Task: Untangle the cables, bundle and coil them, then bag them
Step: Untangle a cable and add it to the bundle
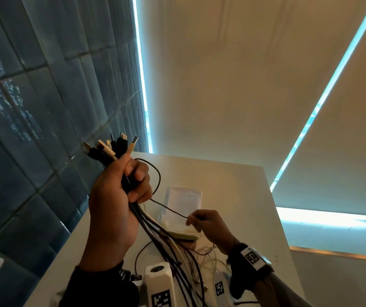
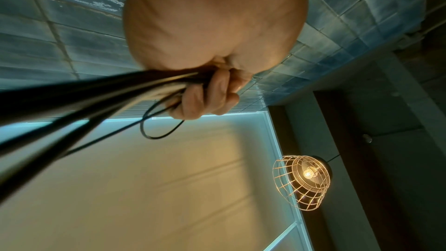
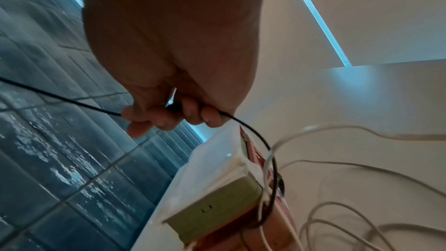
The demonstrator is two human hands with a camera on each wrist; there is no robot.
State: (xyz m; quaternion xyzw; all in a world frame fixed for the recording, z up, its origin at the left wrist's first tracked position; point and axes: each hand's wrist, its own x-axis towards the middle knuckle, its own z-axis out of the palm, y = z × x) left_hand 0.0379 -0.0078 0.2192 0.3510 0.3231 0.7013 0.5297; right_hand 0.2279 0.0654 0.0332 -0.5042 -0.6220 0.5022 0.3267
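A bundle of cables [image 1: 133,209] is held upright above the white table [image 1: 233,196], gripped in the left hand [image 1: 120,196], whose fingers are curled tightly around it. Connector ends [image 1: 111,147], black and pale, some with metal USB-type tips, are fanned out above the fist; the remaining lengths are seen trailing down from under the hand toward the table's near edge. One thin black cable [image 1: 168,209] is seen looping out of the fist beside the fingers and running across to the right hand [image 1: 206,224], where it is pinched between thumb and fingertips, the other fingers curled loosely around it. In the right wrist view, the same thin cable [image 3: 60,98] is passed through the fingers [image 3: 164,119] and is continued downward in a curve to a small stack of boxes [image 3: 217,207] on the table, a green-sided one on top; whether the cable is wound around the stack cannot be told. Loose white cables [image 3: 337,169] are spread on the tabletop beside that stack. A clear plastic bag [image 1: 184,198] is laid flat on the table beyond the hands. A blue tiled wall [image 1: 33,107] is noted to the left, and a caged pendant lamp [image 2: 304,180] is lit overhead in the left wrist view.
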